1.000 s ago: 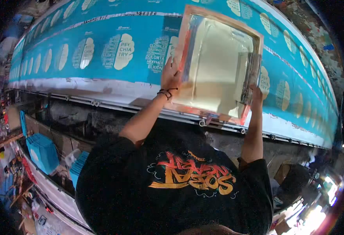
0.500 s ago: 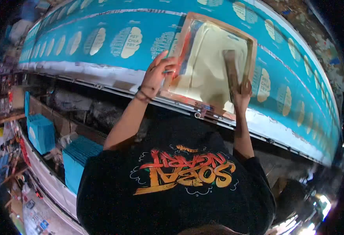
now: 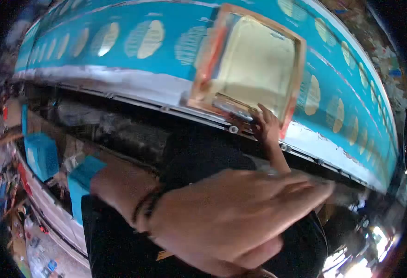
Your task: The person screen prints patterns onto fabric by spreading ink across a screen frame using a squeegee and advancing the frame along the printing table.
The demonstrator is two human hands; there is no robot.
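Note:
A wooden-framed printing screen (image 3: 301, 69) with a pale yellow-green mesh lies on the teal printed sheet (image 3: 175, 28). Along the screen's near end rests a squeegee (image 3: 233, 110), lying crosswise. My right hand (image 3: 269, 127) is beside the squeegee's right end with its fingers apart; whether a fingertip still touches it is hard to see. Large, close to the camera and blurred, my left hand (image 3: 217, 213) crosses in front of my chest, a dark band at its wrist. Its fingers stretch out to the right, and nothing shows in them.
A metal rail with round fittings (image 3: 233, 129) runs along the table's near edge. Stacks of teal sheets (image 3: 41, 155) stand in a trough at lower left. The teal sheet carries rows of pale oval prints.
My left hand has left the screen's left side and come up close to the camera. The squeegee, upright in my right hand before, now lies at the screen's near end, that hand opened.

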